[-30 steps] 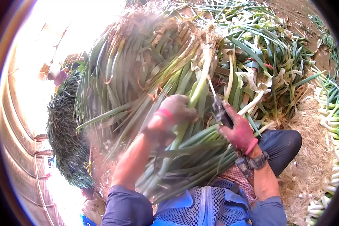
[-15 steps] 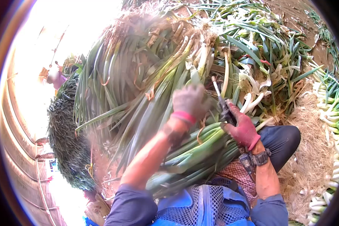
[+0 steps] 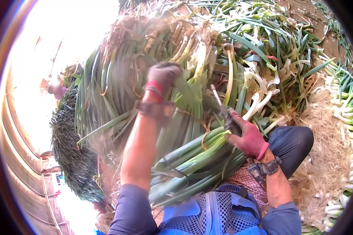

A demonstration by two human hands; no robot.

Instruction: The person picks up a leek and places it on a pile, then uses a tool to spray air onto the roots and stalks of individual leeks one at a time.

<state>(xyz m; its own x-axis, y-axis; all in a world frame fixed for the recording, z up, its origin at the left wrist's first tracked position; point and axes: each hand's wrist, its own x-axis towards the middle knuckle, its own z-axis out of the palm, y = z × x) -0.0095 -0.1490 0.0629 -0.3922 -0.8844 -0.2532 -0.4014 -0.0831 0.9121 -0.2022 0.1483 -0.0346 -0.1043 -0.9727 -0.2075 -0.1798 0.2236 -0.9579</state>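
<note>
- Green onion stalks point(image 3: 196, 156) lie in a thick bundle across the person's lap, white ends toward the right knee and leaves trailing off to the left; laid this way they sit within reach of both hands.
- Gloved in grey with a red cuff, the left hand point(image 3: 162, 76) is stretched out to the big heap of uncleaned onions point(image 3: 145, 58) in front, fingers curled round a stalk near its rooty end (the glove is blurred, so how firmly it grips I cannot tell for certain).
- Clamped on a small knife point(image 3: 222, 109), the right hand point(image 3: 249, 137) in its red glove rests just above the lap bundle, blade pointing up and away from the body, which keeps the edge off the leg and ready near the white shanks.
- Roots and papery outer skins point(image 3: 325, 156) form a straw-coloured drift on the ground beside the right knee, on the knife side.
- Beyond that drift, along the right edge, cleaned onions point(image 3: 347, 102) lie in a row, white stems showing, well apart from the dirty heap.
- Loose leaves and peeled strips point(image 3: 270, 51) are scattered over the ground farther out.
- At far left stands a dark rounded stack of bundled greens point(image 3: 72, 152), with another person point(image 3: 57, 88) small and washed out in the glare behind it.
</note>
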